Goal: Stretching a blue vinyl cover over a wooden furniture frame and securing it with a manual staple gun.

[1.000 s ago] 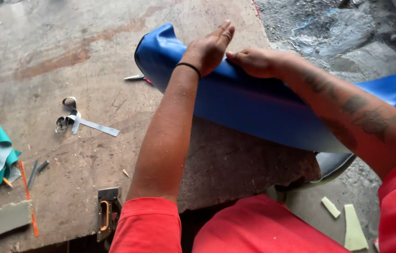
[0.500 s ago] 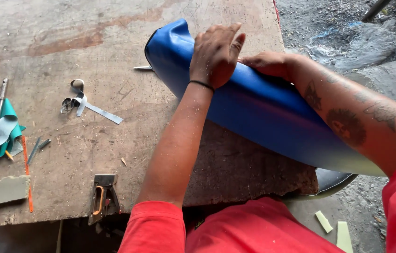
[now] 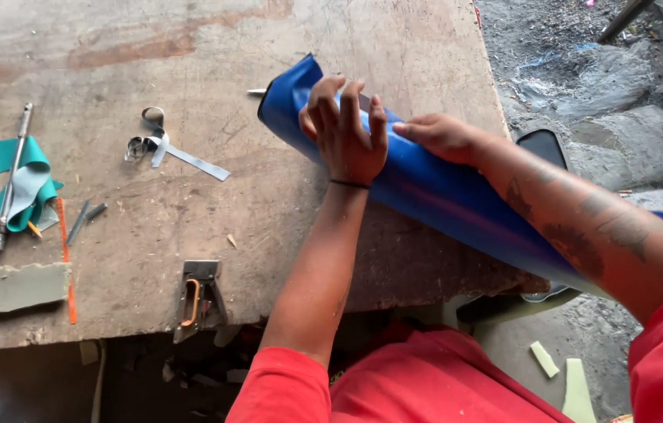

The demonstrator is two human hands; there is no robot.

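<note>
While both palms press it, blue sheet (image 3: 441, 188) curls across workbench (image 3: 190, 47).

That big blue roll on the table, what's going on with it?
A person in a red shirt is pressing both hands on a long roll of shiny blue sheet material lying slantwise across a worn wooden workbench. The left hand lies flat on top near the roll's far end, and the right hand rests beside it. A curled metal strip, teal scraps and a metal rod lie off to the left.
</note>
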